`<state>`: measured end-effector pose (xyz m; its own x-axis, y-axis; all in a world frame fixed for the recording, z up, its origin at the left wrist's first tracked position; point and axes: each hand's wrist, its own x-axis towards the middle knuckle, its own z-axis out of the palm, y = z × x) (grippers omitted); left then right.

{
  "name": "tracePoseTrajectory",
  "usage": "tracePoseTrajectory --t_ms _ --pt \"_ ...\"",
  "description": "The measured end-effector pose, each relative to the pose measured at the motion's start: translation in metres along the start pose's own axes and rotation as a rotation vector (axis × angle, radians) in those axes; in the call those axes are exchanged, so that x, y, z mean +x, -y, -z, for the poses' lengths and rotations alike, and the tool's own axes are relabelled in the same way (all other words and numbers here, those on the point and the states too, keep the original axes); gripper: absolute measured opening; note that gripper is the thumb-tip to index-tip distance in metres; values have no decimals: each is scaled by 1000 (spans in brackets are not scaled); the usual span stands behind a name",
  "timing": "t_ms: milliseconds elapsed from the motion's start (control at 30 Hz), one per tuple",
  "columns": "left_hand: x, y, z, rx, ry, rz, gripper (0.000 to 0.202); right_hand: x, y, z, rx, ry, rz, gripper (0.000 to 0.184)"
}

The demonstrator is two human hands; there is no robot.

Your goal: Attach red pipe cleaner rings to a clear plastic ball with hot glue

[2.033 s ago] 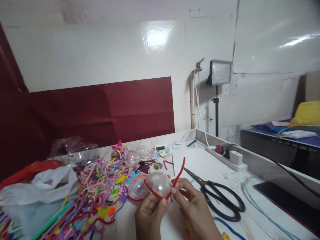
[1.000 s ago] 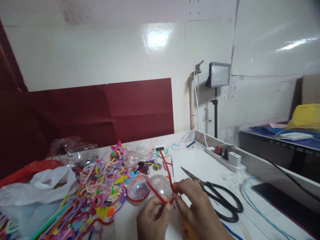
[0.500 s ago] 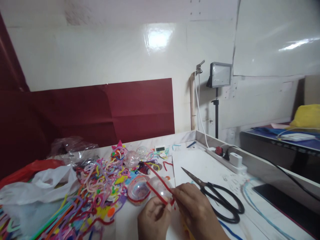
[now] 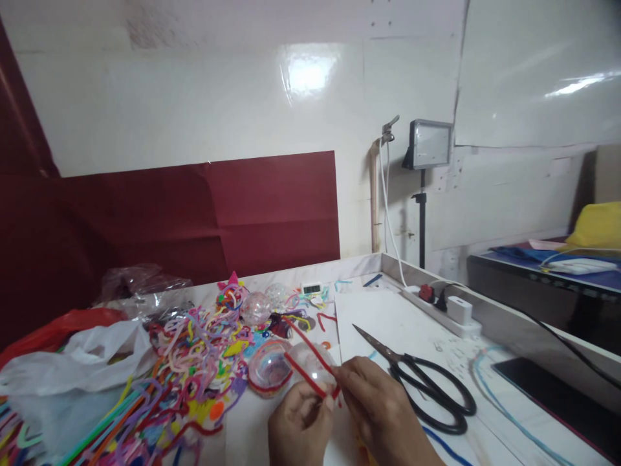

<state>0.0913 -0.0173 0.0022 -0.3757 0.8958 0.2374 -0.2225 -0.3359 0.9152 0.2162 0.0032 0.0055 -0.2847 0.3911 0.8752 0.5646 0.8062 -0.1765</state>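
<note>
My left hand [image 4: 298, 427] grips a clear plastic ball [image 4: 310, 364] from below, at the lower middle of the view. A red pipe cleaner [image 4: 305, 346] is wrapped across the ball, and its two ends cross near my fingertips. My right hand [image 4: 376, 404] pinches the pipe cleaner at that crossing point, just right of the ball. One free end of the pipe cleaner lies back to the upper left over the table. A second clear half-ball [image 4: 269, 369] with a red rim lies just left of the held one.
Black scissors [image 4: 427, 388] lie right of my hands on white paper. A heap of coloured pipe cleaners [image 4: 189, 362] and plastic bags [image 4: 72, 369] fill the left. A power strip [image 4: 446, 307] and a small light on a stand [image 4: 427, 145] stand at the back right.
The pipe cleaner's free end swung from upright on the right, over the ball, down to the upper left. My right hand turned with it; both hands stayed on the ball.
</note>
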Motion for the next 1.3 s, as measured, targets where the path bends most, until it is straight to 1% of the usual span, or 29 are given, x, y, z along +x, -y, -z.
tracePoseTrajectory --t_ms 133,300,533,700,767,933,1033,1167,1300 --pt "0 0 1 -10 -6 20 12 0 1 -1 9 -30 27 24" --pt "1 -2 1 -32 -11 28 12 2 4 -3 12 -91 74 31" --pt "2 1 2 -52 -5 31 12 -1 2 -6 18 -82 86 35" --pt "0 1 1 12 -19 1 12 -4 1 -6 4 -83 73 38" --pt "0 2 0 47 -26 -21 15 -5 -1 -7 7 -81 75 38" --pt "1 11 0 86 -79 -70 25 -9 -4 -14 -18 -46 55 31" --pt "1 18 1 55 -74 -67 20 -12 -6 -17 -28 1 31 30" --pt "2 24 1 52 -65 -69 13 -15 -5 -19 -20 26 13 31" --pt "4 26 1 71 -81 -97 12 -13 2 -16 99 120 -127 26"
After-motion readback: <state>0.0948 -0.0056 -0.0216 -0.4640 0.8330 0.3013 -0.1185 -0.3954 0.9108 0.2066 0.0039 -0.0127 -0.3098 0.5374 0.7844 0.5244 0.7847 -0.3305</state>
